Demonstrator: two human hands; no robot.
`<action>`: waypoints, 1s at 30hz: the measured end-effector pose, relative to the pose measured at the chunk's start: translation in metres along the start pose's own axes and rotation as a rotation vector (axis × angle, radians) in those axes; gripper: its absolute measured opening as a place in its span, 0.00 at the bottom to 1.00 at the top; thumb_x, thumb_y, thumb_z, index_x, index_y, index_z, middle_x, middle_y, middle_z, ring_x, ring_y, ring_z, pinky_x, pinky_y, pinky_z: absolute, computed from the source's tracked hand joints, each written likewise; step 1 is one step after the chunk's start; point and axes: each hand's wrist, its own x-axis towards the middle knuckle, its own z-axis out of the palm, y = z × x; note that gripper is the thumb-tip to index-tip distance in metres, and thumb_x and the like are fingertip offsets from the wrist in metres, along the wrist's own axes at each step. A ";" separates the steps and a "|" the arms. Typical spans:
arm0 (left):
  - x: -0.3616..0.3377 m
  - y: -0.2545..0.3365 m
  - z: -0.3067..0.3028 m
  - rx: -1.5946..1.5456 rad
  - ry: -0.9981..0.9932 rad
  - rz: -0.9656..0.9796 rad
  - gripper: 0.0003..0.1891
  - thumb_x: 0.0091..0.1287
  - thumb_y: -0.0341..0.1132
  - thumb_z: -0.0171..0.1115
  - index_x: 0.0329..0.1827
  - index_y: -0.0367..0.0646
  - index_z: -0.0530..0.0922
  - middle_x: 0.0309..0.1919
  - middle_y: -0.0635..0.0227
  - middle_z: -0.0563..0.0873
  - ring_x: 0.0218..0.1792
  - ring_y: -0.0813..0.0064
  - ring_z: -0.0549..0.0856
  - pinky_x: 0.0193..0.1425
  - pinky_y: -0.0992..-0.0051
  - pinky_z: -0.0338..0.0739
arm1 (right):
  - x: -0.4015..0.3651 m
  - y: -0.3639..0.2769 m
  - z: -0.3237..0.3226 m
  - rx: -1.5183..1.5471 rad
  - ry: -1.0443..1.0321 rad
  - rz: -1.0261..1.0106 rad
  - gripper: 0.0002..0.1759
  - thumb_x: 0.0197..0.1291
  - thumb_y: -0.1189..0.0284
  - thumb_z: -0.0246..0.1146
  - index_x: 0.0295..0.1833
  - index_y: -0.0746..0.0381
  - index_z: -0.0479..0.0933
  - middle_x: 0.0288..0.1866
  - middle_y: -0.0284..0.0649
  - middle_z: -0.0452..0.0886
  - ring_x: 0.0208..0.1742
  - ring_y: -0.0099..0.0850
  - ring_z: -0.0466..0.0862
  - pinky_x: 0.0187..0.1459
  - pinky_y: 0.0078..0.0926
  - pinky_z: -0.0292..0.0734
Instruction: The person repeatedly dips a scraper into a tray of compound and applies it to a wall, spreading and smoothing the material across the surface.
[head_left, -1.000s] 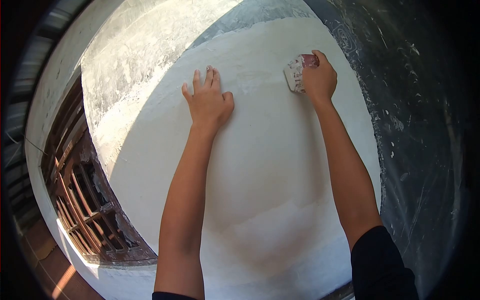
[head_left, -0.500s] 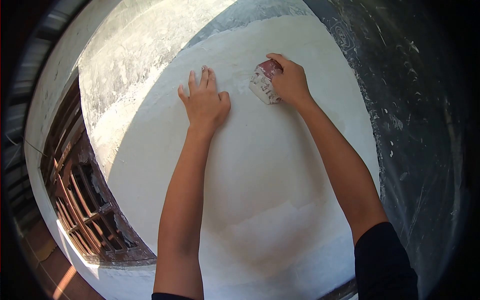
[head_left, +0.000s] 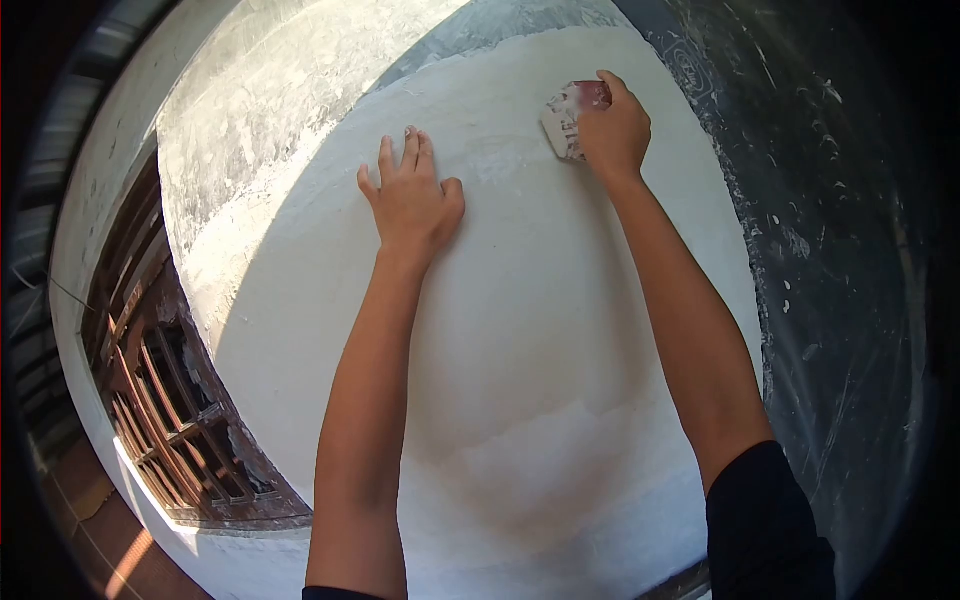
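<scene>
My left hand [head_left: 413, 205] lies against the off-white plastered wall [head_left: 520, 300], its fingers spread and the palm towards the surface. Higher up and to the right, my right hand [head_left: 617, 130] grips a flat, many-sided dark-red piece caked with white [head_left: 568, 122], which looks like a sanding pad. The pad lies against the wall, and my fingers cover its right side. A pale, rough patch of wall shows between the two hands.
A brown wooden window with bars [head_left: 185, 420] is at the lower left. Along the right runs a dark grey wall [head_left: 830, 280] with white marks. Sunlight falls on the rough upper-left wall [head_left: 270, 100]. Brown floor tiles [head_left: 110, 545] show at the bottom left.
My right hand has moved up and to the right across the wall with the pad. My left hand has stayed almost in place.
</scene>
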 end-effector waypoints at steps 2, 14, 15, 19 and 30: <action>0.001 0.000 0.000 -0.001 0.004 -0.006 0.35 0.61 0.41 0.50 0.74 0.39 0.64 0.76 0.63 0.64 0.77 0.57 0.57 0.76 0.44 0.41 | -0.012 -0.011 0.012 0.086 -0.129 -0.055 0.28 0.51 0.76 0.60 0.61 0.58 0.78 0.54 0.48 0.83 0.57 0.46 0.81 0.59 0.38 0.75; -0.001 0.000 -0.002 -0.005 -0.010 -0.018 0.34 0.62 0.41 0.49 0.74 0.41 0.65 0.76 0.66 0.65 0.78 0.57 0.56 0.76 0.41 0.39 | -0.017 0.001 0.015 0.211 -0.294 -0.111 0.25 0.52 0.73 0.58 0.59 0.57 0.80 0.51 0.51 0.84 0.54 0.46 0.83 0.58 0.39 0.76; -0.001 0.000 -0.003 -0.023 -0.006 -0.020 0.35 0.61 0.41 0.48 0.74 0.40 0.65 0.76 0.65 0.65 0.78 0.56 0.55 0.77 0.42 0.38 | -0.016 0.006 0.018 0.078 -0.295 -0.119 0.25 0.52 0.73 0.59 0.59 0.57 0.80 0.50 0.51 0.84 0.53 0.46 0.83 0.58 0.39 0.76; -0.002 0.000 -0.003 -0.027 -0.017 -0.032 0.35 0.62 0.41 0.48 0.75 0.41 0.65 0.76 0.66 0.65 0.78 0.56 0.55 0.77 0.42 0.38 | -0.009 0.019 0.004 -0.031 -0.004 -0.036 0.27 0.50 0.74 0.60 0.60 0.57 0.79 0.50 0.48 0.84 0.52 0.45 0.83 0.55 0.40 0.76; -0.003 0.002 -0.001 -0.027 -0.008 -0.047 0.35 0.62 0.40 0.47 0.75 0.41 0.63 0.76 0.66 0.64 0.78 0.56 0.54 0.77 0.42 0.38 | -0.019 0.011 0.001 0.128 -0.102 -0.088 0.26 0.50 0.75 0.58 0.59 0.58 0.80 0.51 0.49 0.84 0.57 0.48 0.81 0.61 0.37 0.72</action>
